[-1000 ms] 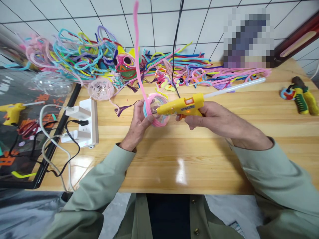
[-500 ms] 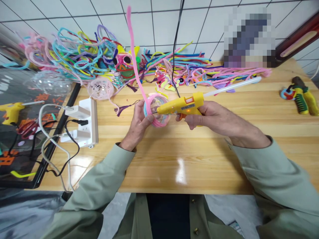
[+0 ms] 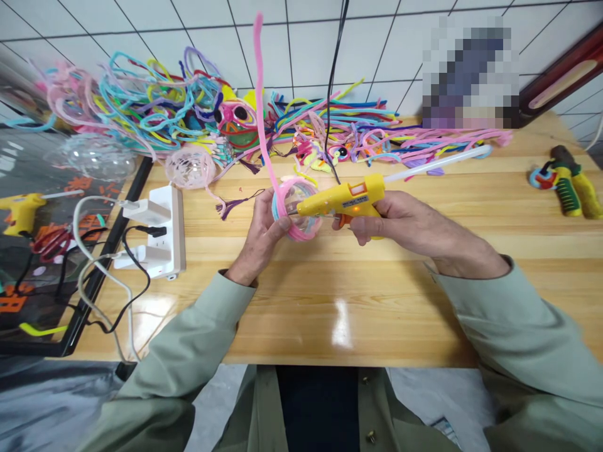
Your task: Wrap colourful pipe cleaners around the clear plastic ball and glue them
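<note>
My left hand [image 3: 265, 229] is closed around the left side of a clear round ball [image 3: 308, 225] wrapped with pink and blue pipe cleaners. From the wrapping, the loose end of a pink pipe cleaner [image 3: 260, 94] rises upright. My right hand [image 3: 400, 223] grips a yellow hot glue gun [image 3: 342, 199], its fingers at the orange trigger. The gun's nozzle points left and meets the wrapping near my left thumb; whether glue is coming out cannot be made out. A translucent glue stick [image 3: 438, 164] sticks out of the gun's back.
Tangled pipe cleaners [image 3: 155, 107] are heaped along the tiled wall. A white power strip [image 3: 176, 232] with plugged-in cables stands at left, near a second yellow glue gun [image 3: 21, 213] and red scissors [image 3: 51, 243]. Green-and-yellow pliers [image 3: 569, 185] lie far right. A black cord [image 3: 332, 81] hangs behind the gun.
The loose end of the pink pipe cleaner has swung a little to the right. Both hands and the glue gun have stayed almost in place.
</note>
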`<control>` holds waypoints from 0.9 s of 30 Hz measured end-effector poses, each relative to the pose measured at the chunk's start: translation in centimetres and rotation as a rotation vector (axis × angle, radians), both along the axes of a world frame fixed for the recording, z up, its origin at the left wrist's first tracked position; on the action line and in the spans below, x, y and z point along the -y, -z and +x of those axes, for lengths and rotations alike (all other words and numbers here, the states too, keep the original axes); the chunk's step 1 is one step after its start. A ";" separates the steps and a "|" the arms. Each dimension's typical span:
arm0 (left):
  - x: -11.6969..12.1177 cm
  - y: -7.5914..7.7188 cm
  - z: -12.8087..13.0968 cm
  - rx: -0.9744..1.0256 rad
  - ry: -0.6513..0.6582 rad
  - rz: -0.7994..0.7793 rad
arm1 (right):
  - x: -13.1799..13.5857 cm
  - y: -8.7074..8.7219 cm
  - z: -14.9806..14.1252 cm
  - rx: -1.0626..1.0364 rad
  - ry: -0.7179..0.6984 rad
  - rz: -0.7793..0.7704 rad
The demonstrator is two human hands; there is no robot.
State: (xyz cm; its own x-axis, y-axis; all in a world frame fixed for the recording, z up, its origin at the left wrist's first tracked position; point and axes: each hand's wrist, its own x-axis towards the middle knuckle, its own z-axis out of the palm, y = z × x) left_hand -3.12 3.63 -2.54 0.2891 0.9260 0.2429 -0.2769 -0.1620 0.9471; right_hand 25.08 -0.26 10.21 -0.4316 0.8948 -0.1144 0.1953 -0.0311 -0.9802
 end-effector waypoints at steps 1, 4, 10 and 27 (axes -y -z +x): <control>0.0 0.0 0.0 -0.003 -0.004 0.000 | 0.0 0.0 0.0 -0.002 -0.001 -0.004; 0.1 0.0 0.0 -0.006 0.007 -0.010 | 0.0 0.0 -0.1 -0.009 -0.001 -0.012; 0.2 -0.2 0.1 -0.002 -0.002 -0.005 | -0.1 0.3 0.1 0.021 -0.001 -0.005; 0.1 0.1 0.1 0.021 0.035 0.009 | -0.1 0.3 0.3 0.087 -0.035 0.033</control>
State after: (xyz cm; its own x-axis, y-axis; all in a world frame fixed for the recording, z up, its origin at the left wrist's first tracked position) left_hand -3.07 3.51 -2.63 0.3157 0.9134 0.2570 -0.3021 -0.1600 0.9398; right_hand 25.35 -0.14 9.96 -0.4527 0.8831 -0.1233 0.2800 0.0095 -0.9599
